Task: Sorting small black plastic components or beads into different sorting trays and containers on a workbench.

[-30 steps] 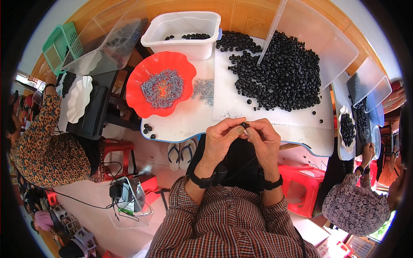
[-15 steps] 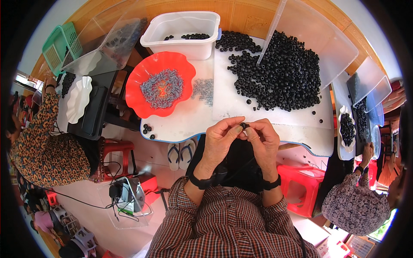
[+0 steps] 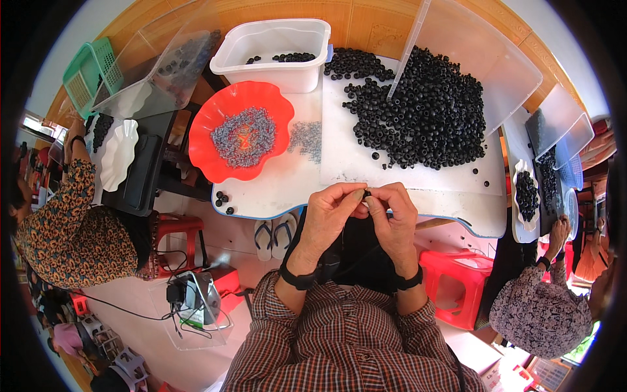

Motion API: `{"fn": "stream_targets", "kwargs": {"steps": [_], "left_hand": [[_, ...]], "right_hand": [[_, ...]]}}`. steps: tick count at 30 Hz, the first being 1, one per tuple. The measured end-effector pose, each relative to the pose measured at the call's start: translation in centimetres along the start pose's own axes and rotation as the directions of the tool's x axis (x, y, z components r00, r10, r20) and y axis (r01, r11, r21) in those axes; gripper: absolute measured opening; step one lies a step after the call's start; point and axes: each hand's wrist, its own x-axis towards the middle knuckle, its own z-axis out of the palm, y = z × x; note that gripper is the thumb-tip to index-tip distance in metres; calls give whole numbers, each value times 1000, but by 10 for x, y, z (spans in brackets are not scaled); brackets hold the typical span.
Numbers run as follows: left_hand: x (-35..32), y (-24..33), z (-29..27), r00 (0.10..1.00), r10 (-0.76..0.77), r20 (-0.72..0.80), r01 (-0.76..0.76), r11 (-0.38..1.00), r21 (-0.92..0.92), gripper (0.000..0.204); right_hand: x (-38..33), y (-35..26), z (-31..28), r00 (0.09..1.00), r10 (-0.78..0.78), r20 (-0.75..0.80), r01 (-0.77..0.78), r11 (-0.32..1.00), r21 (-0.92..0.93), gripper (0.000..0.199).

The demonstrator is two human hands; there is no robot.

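Observation:
At the table's front edge, my left hand and my right hand meet, fingertips pinched together. Between them is a small round black part, mostly covered by the thumbs and fingers. Beyond my hands a large heap of similar black ring-like parts lies on a white sheet. To the left, a red wavy-rimmed dish holds many tiny greyish translucent pieces. More of these pieces are scattered on the table beside the dish.
A white tub with some black parts stands behind the dish. A clear plastic bin leans over the heap. Several loose black parts lie at the table's left corner. A red stool stands at right; people work on both sides.
My joined hands have shifted slightly left, and the fingers now cover more of the small black part. The left co-worker's arm has moved a little.

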Motion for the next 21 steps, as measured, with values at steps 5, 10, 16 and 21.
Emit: {"fn": "stream_targets", "kwargs": {"steps": [5,10,16,21], "left_hand": [[0,-2,5,999,34,-33,-32,997,70,20],[1,-5,3,997,50,-61,-46,997,67,20],[5,-9,-10,999,-31,13,33,967,-254,23],[5,-8,-18,988,-22,150,89,887,-454,29]], "right_hand": [[0,-1,5,998,-58,-6,58,997,-60,10],[-1,-3,8,999,-50,9,51,995,-89,10],[-2,-6,5,997,17,-69,-10,994,110,14],[-2,-45,-17,961,252,-116,-188,900,393,14]]}}
